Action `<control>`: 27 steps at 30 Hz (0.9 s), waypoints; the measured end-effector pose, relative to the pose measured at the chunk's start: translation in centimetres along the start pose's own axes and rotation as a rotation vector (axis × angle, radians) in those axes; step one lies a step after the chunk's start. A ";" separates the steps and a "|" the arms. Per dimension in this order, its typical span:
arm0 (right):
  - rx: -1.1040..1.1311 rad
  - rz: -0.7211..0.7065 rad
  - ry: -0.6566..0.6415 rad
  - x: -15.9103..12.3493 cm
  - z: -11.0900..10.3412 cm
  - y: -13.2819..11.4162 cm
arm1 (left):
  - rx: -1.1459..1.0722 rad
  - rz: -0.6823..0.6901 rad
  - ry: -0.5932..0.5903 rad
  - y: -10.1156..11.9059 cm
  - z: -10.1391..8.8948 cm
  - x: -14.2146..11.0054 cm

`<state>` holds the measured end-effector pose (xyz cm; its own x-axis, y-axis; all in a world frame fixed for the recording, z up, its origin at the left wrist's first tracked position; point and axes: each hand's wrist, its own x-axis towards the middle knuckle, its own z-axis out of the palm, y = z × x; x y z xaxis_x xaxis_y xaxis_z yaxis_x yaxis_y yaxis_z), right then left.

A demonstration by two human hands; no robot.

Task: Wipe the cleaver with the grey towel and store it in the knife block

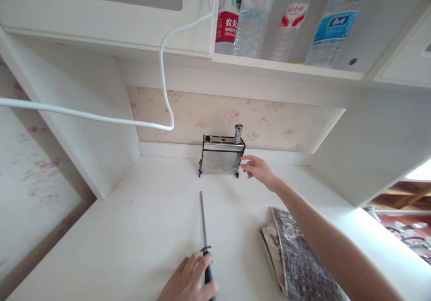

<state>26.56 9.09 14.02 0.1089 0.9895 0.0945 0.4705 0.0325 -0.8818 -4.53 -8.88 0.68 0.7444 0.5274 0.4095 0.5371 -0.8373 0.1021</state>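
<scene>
My left hand (pixel 191 276) is closed around the black handle of a honing steel (pixel 203 220), at the bottom of the view. The thin grey rod points away from me over the white tabletop (pixel 151 215). My right hand (pixel 257 170) reaches to the right side of a knife block (pixel 220 161). Its index finger is stretched out at the block's edge, the other fingers are bent, and it holds nothing. Whether the fingertip touches the block I cannot tell. The block has clear sides and a slotted metal top, with one patterned handle (pixel 238 132) standing in the right slot.
A folded brown patterned cloth (pixel 303 256) lies under my right forearm. Overhead, a shelf (pixel 286 67) carries several plastic bottles (pixel 256 18). A white cable (pixel 163 67) hangs in front of the cabinet (pixel 111 31). White side panels (pixel 84 99) bound the table.
</scene>
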 end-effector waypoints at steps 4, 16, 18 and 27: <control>0.205 0.046 -0.015 -6.1 -0.4 4.7 | -0.140 0.003 -0.166 -0.9 -4.1 2.3; 0.957 0.223 0.209 -14.3 0.6 11.9 | -0.983 -0.525 0.532 -9.6 -19.1 16.8; 0.993 0.210 0.218 -14.2 0.6 11.9 | -1.062 -0.440 0.631 -9.3 -21.0 19.0; 0.927 0.206 0.223 -14.8 0.9 11.5 | -0.853 -0.204 0.736 -11.3 -23.3 25.5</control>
<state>29.60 -5.02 2.03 0.3202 0.9420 -0.1007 -0.4413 0.0543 -0.8957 -0.86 10.62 31.10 0.1102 0.6878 0.7174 -0.0326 -0.7189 0.6943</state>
